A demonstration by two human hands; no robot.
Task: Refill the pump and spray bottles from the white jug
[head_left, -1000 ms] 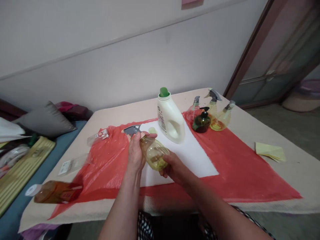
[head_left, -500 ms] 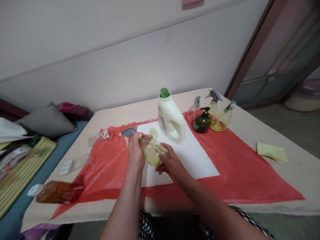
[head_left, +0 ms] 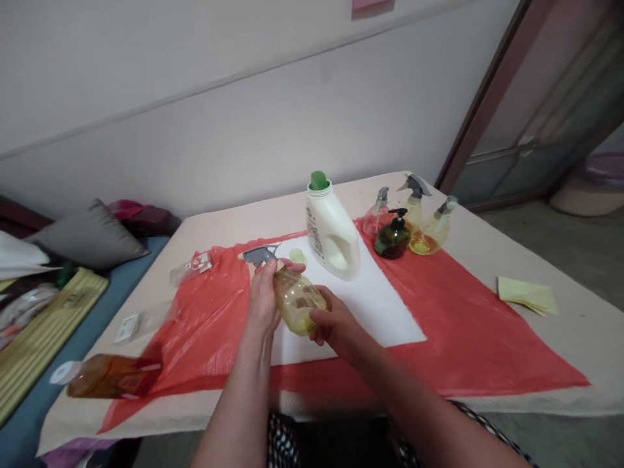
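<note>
Two hands share the yellow spray bottle above the white sheet on the bench — left hand fingers clamped at its neck below the grey trigger head, right hand fingers wrapped under its base — so it stays tilted and steady.

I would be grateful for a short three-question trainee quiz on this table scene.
1. True or false: the left hand grips the yellow spray bottle near its grey trigger head.
2. Which stands nearest the white jug? A) amber bottle B) dark green pump bottle C) yellow papers
3. What does the right hand hold?

Key: 1 true; 2 B; 3 the spray bottle's lower body.
</note>
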